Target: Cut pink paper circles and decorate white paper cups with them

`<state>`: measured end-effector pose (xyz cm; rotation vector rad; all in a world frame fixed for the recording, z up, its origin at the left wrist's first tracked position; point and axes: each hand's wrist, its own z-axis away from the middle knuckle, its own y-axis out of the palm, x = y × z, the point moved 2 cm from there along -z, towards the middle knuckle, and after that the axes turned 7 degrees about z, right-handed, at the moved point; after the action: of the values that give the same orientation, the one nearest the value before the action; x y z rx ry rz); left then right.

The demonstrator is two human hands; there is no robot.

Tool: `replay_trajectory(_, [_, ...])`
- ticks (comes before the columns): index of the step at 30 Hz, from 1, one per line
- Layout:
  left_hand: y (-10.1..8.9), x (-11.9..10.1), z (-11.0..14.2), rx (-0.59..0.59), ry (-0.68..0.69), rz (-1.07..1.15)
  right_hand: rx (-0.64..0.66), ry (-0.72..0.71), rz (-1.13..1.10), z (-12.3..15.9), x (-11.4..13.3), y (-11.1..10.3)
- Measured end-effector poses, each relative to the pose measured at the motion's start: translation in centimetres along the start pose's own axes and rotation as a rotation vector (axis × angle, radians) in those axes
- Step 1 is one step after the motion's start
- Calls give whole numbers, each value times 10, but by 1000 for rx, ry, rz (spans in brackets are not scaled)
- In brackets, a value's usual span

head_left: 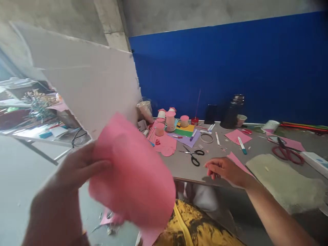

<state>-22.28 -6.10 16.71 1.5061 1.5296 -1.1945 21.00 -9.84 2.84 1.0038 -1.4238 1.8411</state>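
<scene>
"Where's the broad pink paper sheet (138, 171)?"

"Eight o'clock. The left hand (74, 169) pinches its edge between thumb and fingers, probably to keep it off the grey table (186, 171)."

"And the right hand (227, 169)?"

"Four o'clock, fingers loosely curled; I can't tell if they pinch anything. Black-handled metal scissors (192, 154) lie nearby, handles nearest, seemingly within easy reach."

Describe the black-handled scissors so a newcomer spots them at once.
Below the blue panel is a grey table. Near its front edge, just left of the person's right hand, lie open scissors. Their handles are black; the pair farther right has red ones.
</scene>
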Motion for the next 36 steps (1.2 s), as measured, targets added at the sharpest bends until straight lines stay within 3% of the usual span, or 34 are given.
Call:
replay_trajectory(2, [27, -11, -23, 95, 47, 49, 21, 7, -48, 5, -11, 12])
replay_trajectory(4, [49, -15, -39, 196, 41, 88, -79, -9, 49, -3, -20, 22])
replay_trajectory(6, [59, -8, -49, 271, -37, 82, -257, -33, 313, -20, -26, 22])
replay_trajectory(8, [59, 11, -53, 298, -161, 44, -353, -31, 525, -40, -31, 17])
replay_trajectory(13, [34, 73, -36, 302, -419, 12, -293, -12, 686, -73, -38, 5])
replay_trajectory(17, [14, 97, -12, 293, -502, 35, -201, -7, 784, -81, -34, 0])
replay_trajectory(24, [-20, 95, 11, 142, -535, 37, -99, 119, 935, -84, -25, -5])
replay_trajectory(30, [-44, 76, 56, -129, -554, 138, -73, 149, 965, -79, -28, -10])
replay_trajectory(33, [-58, 70, 80, -249, -568, 146, 14, 123, 760, -77, -29, -16])
replay_trajectory(36, [-78, 70, 98, -319, -588, 168, 266, 103, 209, -70, -14, 0])
